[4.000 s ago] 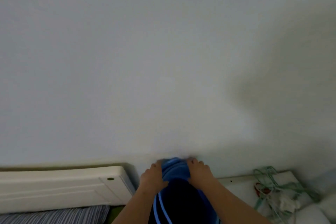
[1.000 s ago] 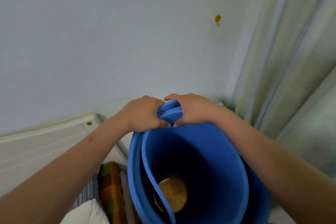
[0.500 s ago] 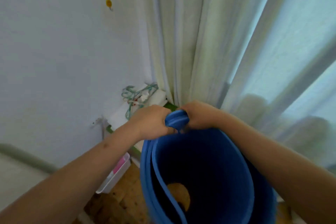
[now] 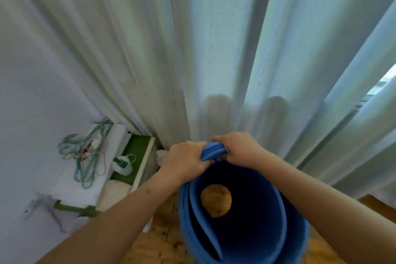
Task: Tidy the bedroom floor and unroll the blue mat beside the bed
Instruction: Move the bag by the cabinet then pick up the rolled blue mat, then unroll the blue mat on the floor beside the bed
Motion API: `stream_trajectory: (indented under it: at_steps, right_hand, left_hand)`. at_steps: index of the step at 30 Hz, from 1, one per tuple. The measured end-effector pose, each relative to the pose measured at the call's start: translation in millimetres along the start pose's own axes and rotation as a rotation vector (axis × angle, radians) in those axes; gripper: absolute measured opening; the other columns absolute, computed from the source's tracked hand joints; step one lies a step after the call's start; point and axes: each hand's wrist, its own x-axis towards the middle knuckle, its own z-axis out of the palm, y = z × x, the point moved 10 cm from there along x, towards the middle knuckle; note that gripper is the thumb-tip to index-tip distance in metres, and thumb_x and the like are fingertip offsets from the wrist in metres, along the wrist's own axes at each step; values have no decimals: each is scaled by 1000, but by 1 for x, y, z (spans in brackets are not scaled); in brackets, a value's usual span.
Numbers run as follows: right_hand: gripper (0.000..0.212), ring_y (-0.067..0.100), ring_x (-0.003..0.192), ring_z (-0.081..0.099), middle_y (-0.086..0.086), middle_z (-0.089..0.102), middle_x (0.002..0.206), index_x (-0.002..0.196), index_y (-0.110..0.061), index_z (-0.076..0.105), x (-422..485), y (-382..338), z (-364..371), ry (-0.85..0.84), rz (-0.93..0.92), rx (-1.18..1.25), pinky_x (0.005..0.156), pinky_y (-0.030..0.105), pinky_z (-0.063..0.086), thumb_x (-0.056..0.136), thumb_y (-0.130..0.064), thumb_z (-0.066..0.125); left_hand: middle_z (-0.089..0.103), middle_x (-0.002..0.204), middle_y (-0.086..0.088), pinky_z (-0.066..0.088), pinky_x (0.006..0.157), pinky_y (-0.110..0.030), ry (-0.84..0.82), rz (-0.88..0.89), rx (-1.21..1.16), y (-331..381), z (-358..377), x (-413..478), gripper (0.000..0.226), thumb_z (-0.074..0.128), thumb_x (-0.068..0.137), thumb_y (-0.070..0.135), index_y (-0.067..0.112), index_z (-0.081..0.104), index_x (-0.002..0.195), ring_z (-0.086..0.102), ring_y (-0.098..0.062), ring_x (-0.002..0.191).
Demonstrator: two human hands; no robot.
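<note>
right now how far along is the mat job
Done: nothing of the unrolling; the mat is a loose upright roll, with floor showing through its core. In hand: left hand and right hand both grip its top edge, in front of the curtain. Left: lay it down beside the bed, which is out of view, and unroll it.

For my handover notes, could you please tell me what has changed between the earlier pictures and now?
The person has turned from the white headboard towards the pale sheer curtains, carrying the rolled blue foam mat along. Left hand and right hand still grip its pinched top edge; the mat remains rolled and upright.
</note>
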Motion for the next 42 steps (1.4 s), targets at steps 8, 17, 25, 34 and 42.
stream_trajectory:
  at_steps: [8,17,25,34,42]
  right_hand:
    - [55,16,99,67,-14,66,117,114,-30,63,-53,75,73,90,100,128,69,31,48,71,-38,29]
    - [43,20,108,61,-10,57,129,123,-28,58,-29,101,143,22,284,131,76,35,48,83,-14,55]
    - [52,22,91,71,3,69,118,110,-15,70,8,70,107,206,324,97,71,30,58,72,-21,36]
    - [54,18,136,42,-5,32,157,147,-33,36,-27,20,249,-264,533,289,110,31,35,95,-18,43]
    - [70,30,129,41,8,39,144,150,-30,22,-109,-18,318,-445,763,271,102,42,40,90,-17,54]
  left_hand:
    - [69,101,-3,49,71,-35,-195,31,46,56,120,35,51,49,78,52,29,52,123,67,-28,90]
    - [68,111,-4,50,79,-37,-363,152,94,35,191,68,49,51,86,44,18,52,127,67,-28,95]
    - [63,119,-8,49,76,-37,-325,401,99,1,171,85,56,43,93,38,10,39,141,67,-29,95]
    - [58,122,-11,47,82,-40,-728,449,64,-42,262,-8,71,53,83,43,10,31,143,62,-33,102]
    - [50,133,-9,49,83,-35,-1025,265,-152,-27,327,-109,112,61,70,59,14,2,154,56,-26,112]
